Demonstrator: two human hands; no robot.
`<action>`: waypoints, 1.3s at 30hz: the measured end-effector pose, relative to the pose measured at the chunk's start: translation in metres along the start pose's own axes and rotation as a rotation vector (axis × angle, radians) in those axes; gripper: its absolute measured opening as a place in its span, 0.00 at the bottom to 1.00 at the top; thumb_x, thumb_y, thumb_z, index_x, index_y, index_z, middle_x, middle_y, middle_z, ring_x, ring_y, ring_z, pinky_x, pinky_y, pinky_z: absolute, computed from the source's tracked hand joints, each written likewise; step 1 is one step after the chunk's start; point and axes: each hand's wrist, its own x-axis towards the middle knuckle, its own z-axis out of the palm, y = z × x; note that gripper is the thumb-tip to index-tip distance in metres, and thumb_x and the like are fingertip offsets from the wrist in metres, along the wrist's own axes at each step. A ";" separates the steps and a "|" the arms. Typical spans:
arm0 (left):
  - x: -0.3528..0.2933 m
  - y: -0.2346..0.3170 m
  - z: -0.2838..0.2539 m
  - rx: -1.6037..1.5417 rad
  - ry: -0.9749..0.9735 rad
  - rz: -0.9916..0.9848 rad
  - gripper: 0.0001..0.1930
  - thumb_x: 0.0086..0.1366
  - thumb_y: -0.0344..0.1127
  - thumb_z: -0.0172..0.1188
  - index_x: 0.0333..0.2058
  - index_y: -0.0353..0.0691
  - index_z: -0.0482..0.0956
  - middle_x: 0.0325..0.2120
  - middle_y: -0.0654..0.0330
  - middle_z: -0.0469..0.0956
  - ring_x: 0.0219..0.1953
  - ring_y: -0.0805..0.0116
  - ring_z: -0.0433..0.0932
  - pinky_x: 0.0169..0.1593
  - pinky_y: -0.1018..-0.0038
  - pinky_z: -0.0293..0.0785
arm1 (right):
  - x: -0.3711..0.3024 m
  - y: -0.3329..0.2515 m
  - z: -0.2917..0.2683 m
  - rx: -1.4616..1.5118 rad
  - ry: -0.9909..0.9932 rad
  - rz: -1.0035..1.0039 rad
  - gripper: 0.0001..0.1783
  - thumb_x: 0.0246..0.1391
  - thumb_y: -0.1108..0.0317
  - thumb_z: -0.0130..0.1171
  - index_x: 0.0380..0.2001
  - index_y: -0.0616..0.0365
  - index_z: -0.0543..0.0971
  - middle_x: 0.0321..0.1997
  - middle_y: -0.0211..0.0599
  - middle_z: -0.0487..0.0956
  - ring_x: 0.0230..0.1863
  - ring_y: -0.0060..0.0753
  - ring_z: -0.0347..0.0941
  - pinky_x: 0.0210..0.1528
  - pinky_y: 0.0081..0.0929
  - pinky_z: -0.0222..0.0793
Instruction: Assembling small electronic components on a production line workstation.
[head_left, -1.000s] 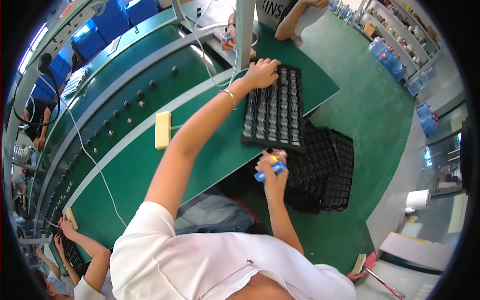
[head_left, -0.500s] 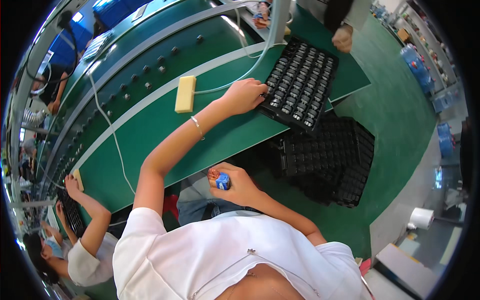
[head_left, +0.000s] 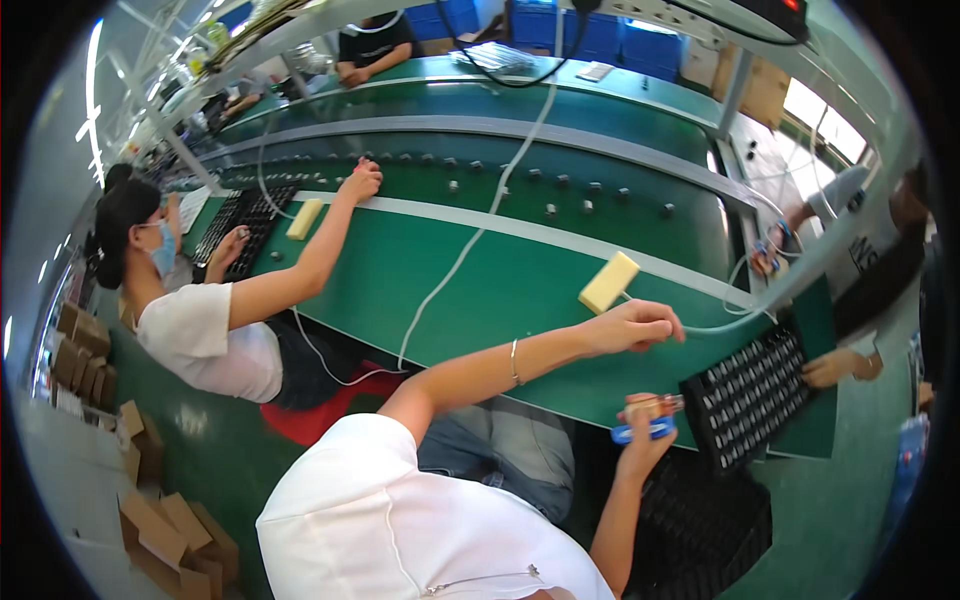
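The left hand (head_left: 632, 326) is held over the green bench (head_left: 470, 290), fingers loosely curled, nothing seen in its grasp. A yellow sponge block (head_left: 608, 282) lies just beside it at eleven o'clock. The right hand (head_left: 645, 425) is clamped around a small blue-handled tool (head_left: 645, 431). At three o'clock, the black component tray (head_left: 755, 395) sits near.

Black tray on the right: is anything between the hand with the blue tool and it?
Nothing visible. The right hand grips the blue tool just left of the black tray, with only bare green bench between. The left hand hovers above, near the yellow block, outside that gap.
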 end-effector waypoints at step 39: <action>-0.037 -0.031 -0.098 -0.123 0.492 -0.151 0.15 0.58 0.29 0.68 0.36 0.38 0.69 0.25 0.65 0.75 0.24 0.83 0.70 0.25 0.86 0.64 | 0.174 0.023 0.089 0.149 -0.464 0.485 0.21 0.53 0.55 0.67 0.40 0.61 0.78 0.28 0.31 0.79 0.22 0.18 0.73 0.23 0.15 0.71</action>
